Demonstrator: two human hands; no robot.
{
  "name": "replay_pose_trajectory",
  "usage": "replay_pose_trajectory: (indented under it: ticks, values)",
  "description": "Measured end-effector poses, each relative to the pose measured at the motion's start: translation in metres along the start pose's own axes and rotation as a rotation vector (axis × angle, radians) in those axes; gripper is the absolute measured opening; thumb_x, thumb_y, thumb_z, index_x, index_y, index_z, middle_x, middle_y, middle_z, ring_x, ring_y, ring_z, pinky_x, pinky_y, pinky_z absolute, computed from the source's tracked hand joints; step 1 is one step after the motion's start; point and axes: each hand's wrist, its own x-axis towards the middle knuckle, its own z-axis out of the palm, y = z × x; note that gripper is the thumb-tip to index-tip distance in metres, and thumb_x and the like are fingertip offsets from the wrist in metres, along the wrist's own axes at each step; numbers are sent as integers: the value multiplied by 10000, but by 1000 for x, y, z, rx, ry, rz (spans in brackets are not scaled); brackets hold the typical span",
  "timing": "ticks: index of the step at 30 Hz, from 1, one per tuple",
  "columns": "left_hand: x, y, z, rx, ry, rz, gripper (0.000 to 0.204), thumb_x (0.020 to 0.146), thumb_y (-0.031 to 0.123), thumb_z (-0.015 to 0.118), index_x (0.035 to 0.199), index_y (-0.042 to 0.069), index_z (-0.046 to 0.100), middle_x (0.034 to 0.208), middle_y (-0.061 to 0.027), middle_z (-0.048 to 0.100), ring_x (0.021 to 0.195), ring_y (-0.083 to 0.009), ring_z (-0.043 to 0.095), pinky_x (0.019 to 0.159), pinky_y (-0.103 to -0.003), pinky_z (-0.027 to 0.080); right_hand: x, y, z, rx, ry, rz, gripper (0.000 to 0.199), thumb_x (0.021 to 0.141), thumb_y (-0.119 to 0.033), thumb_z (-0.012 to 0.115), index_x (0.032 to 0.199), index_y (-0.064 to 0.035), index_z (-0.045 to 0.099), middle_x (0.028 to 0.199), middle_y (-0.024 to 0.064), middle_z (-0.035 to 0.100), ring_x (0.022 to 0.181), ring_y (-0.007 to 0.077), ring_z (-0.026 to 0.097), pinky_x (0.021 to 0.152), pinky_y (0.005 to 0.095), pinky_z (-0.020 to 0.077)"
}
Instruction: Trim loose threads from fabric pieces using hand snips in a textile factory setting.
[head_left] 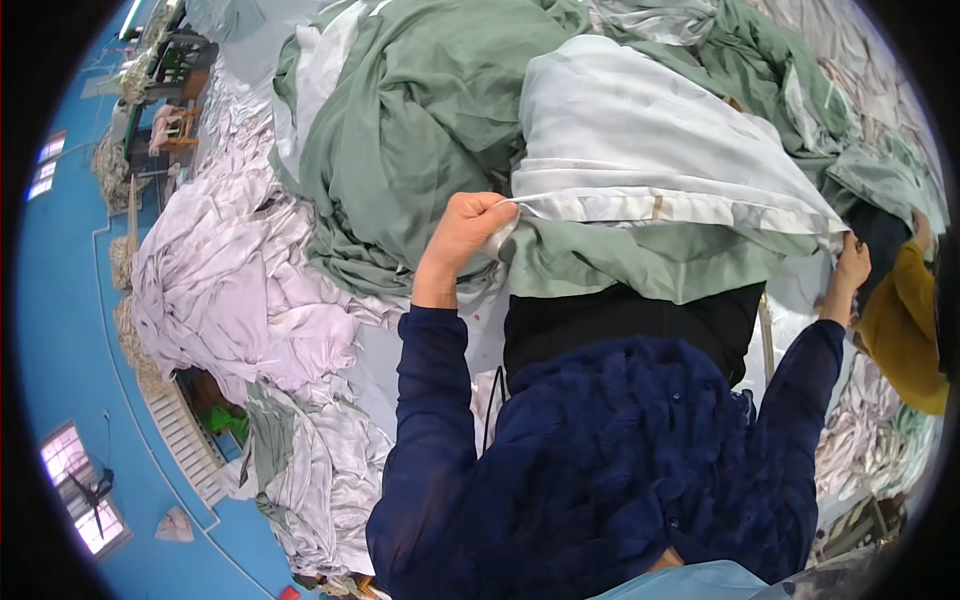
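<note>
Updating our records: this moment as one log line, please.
left hand: gripping white fabric edge | right hand: gripping same edge, farther right | green fabric heap: beyond left hand

this looks to me like a textile workshop, where cloth is handled in bulk. fabric lies whichever way i turn: a great green heap (pixel 410 150), a pale pinkish pile (pixel 240 300) spilling beside it, a white cloth (pixel 640 120) with a banded edge spread between. a co-worker's mustard sleeve (pixel 905 310) shows close by, among more crumpled material. over by the blue wall (pixel 60 300), a wooden seat (pixel 180 128) stands near pale bundles (pixel 112 170).
</note>
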Motion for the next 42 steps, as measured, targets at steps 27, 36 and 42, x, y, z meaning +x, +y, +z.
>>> replay_pose_trajectory:
  ticks: [27,36,42]
  values:
    - [-10,-6,12,303,167,206,113,853,56,697,940,-15,707,832,-1,654,793,-77,593,661,-246,457,-319,-355,55,608,-969,-954,317,712,-13,814,1005,-45,698,874,57,598,717,194,601,627,298,490]
    - [-36,25,73,-248,286,-191,187,911,177,710,863,8,646,678,-27,631,510,-82,539,480,-224,410,-320,-357,60,565,-1029,-809,335,682,1,823,990,-38,694,846,49,576,698,160,589,610,284,478]
    - [-21,14,87,-721,368,-302,244,926,198,714,782,62,572,650,-7,606,446,-49,484,387,-191,297,-320,-357,60,569,-1047,-800,332,688,-12,827,992,-33,697,842,46,581,702,151,589,609,277,481]
